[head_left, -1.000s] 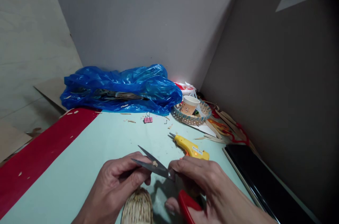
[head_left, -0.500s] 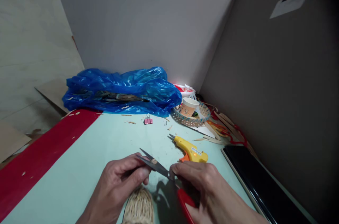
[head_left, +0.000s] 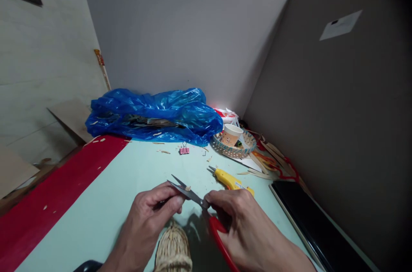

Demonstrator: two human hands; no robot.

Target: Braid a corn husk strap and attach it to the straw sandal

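Observation:
Red-handled scissors point(head_left: 196, 197) are in my right hand point(head_left: 247, 220), their blades slightly parted and pointing left. My left hand point(head_left: 151, 216) is pinched closed right by the blades. A small pale piece point(head_left: 188, 188), like straw or fibre, shows between the blades; my left fingers appear to hold its other end, which is hidden. Below my hands, at the bottom edge, stands a domed, ribbed straw object point(head_left: 173, 246) with a band around it. A yellow glue gun point(head_left: 230, 179) lies just beyond my right hand.
A crumpled blue plastic bag point(head_left: 154, 113) lies at the back. A woven basket point(head_left: 222, 148) holds a paper cup point(head_left: 231, 134). A pink binder clip point(head_left: 184, 150), scattered scraps and pale strips point(head_left: 257, 173) lie around. A long black case point(head_left: 309, 212) lies along the right partition point(head_left: 328, 113).
The view has tilted up and shifted slightly. The scissor blades have closed a little, and more of the straw object shows. Both hands keep nearly the same place.

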